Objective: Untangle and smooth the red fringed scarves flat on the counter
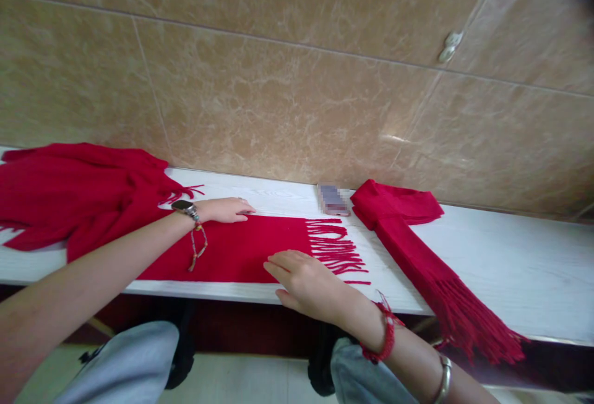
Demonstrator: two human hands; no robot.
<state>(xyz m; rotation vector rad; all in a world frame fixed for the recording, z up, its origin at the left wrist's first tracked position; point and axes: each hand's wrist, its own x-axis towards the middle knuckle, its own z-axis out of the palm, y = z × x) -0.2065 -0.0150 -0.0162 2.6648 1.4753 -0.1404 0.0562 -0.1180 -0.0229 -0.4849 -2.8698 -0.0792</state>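
A red fringed scarf (223, 249) lies spread flat along a white bench, its tassels pointing right. On its far edge rests my left hand (226, 210), fingers stretched out to the right. My right hand (297, 277) lies over the near edge close to the fringe, with its fingers extended and holding nothing that I can see. To the left, a heap of crumpled red cloth (78, 187) joins or overlaps the flat scarf; which of these is hidden. Another red scarf (408, 255) is folded at the right, its fringed end hanging over the front edge.
A phone (333, 200) lies near the wall between the flat scarf and the folded one. Behind the narrow white bench (505, 262) rises a brown tiled wall (288, 94). My knees (125, 361) are below the bench's front edge.
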